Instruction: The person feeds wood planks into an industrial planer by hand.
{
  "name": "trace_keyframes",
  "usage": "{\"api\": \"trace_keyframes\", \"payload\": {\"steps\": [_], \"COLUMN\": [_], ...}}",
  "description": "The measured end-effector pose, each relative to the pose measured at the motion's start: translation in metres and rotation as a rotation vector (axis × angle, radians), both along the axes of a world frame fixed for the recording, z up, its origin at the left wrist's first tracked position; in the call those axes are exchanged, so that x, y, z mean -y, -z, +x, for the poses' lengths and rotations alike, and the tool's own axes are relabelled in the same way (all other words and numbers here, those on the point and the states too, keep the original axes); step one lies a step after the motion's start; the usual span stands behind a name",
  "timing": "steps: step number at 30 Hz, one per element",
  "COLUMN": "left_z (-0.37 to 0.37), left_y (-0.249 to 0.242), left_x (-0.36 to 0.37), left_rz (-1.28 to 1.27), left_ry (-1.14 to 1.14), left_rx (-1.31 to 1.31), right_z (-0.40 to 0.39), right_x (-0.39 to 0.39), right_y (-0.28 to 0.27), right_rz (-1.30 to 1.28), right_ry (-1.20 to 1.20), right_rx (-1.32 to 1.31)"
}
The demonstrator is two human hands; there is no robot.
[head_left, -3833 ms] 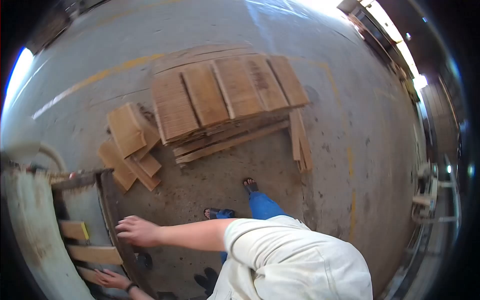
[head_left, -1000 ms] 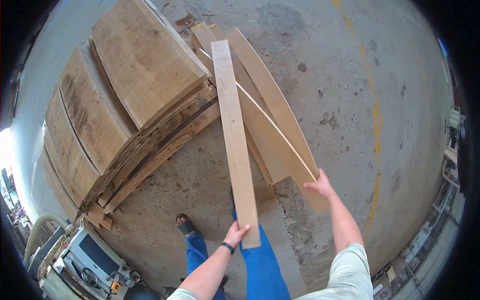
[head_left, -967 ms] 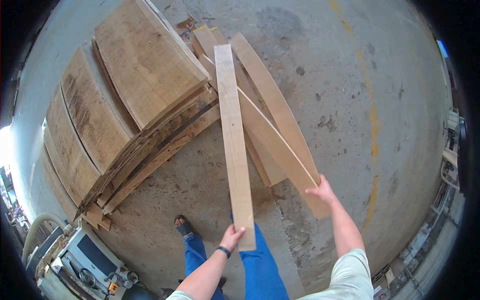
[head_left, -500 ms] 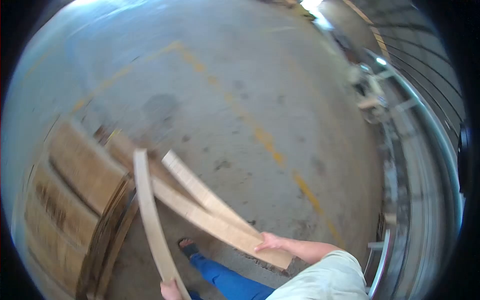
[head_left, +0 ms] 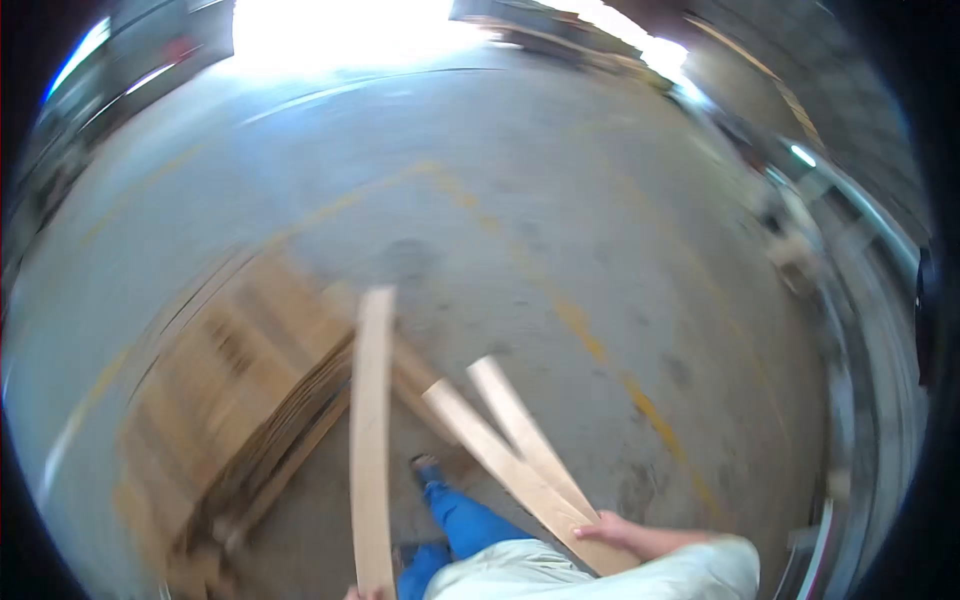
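Note:
My left hand is closed on the lower end of a long, pale wooden plank; the bottom edge of the view cuts most of the hand off. That plank points up and away from me. In my right hand are two more pale planks, a front wooden plank and a rear wooden plank. They overlap at the grip and fan apart toward their far ends. The fingers of my right hand wrap over their near ends.
A stack of brown sheets stands on the left, close to the left-hand plank. Faded yellow lines mark the concrete floor. Along the right side runs blurred machinery or railing. Bright light enters at the far end.
The view has tilted up, showing more of the far floor and the bright opening. The planks and the brown stack appear farther right, and the left-hand plank stands more upright in view.

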State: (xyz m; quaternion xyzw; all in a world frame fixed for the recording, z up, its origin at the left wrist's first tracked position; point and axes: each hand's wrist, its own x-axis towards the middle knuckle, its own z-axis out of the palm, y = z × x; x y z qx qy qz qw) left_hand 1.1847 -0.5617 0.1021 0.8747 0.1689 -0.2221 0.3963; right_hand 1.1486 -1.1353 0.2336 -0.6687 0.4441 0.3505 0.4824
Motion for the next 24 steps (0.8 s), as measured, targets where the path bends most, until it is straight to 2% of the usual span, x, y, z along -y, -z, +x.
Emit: {"api": "trace_keyframes", "payload": {"steps": [1,3,5,8,10,11,14,15,18,20,21,24], "left_z": [-0.007,-0.019,-0.047,-0.089,-0.093,-0.111,-0.101,-0.095,-0.119,-0.116,-0.121,-0.139], "left_y": [-0.03,-0.102,-0.132,-0.15,-0.164,-0.161,-0.167,-0.17,-0.178,-0.181,-0.173,-0.156], "left_x": [-0.004,-0.012,-0.029,-0.041,-0.024,-0.023,-0.001,0.006,0.005,0.024,0.026,0.03], "left_rz": [0.009,-0.036,-0.034,-0.078,-0.136,-0.156,-0.171,-0.144,-0.16,-0.178,-0.266,-0.231], "left_ry": [-0.058,-0.183,-0.293,-0.531,-0.688,-0.767,-0.957,-1.021,-1.274,-1.448,-1.515,-1.693], "left_rx": [0.105,-0.008,-0.036,0.062,0.154,0.184,0.258,0.292,0.384,0.443,0.462,0.528], "right_z": [-0.005,-0.01,-0.01,0.044,0.097,0.11,0.193,0.221,0.268,0.316,0.333,0.36], "right_x": [-0.015,-0.036,-0.026,0.002,0.019,0.007,-0.077,-0.089,-0.179,-0.214,-0.241,-0.333], "right_y": [-0.015,-0.028,-0.005,0.043,0.06,0.057,-0.033,-0.04,-0.082,-0.07,-0.065,-0.084], "right_rz": [0.019,0.065,0.173,0.184,0.17,0.133,0.273,0.154,0.317,0.452,0.523,0.677], "right_ry": [0.066,0.115,0.002,-0.365,-0.491,-0.439,-0.501,-0.544,-0.781,-0.844,-0.867,-1.093], "right_rx": [0.065,0.189,0.419,0.548,0.669,0.704,0.834,0.832,0.805,0.821,0.829,0.713]}}
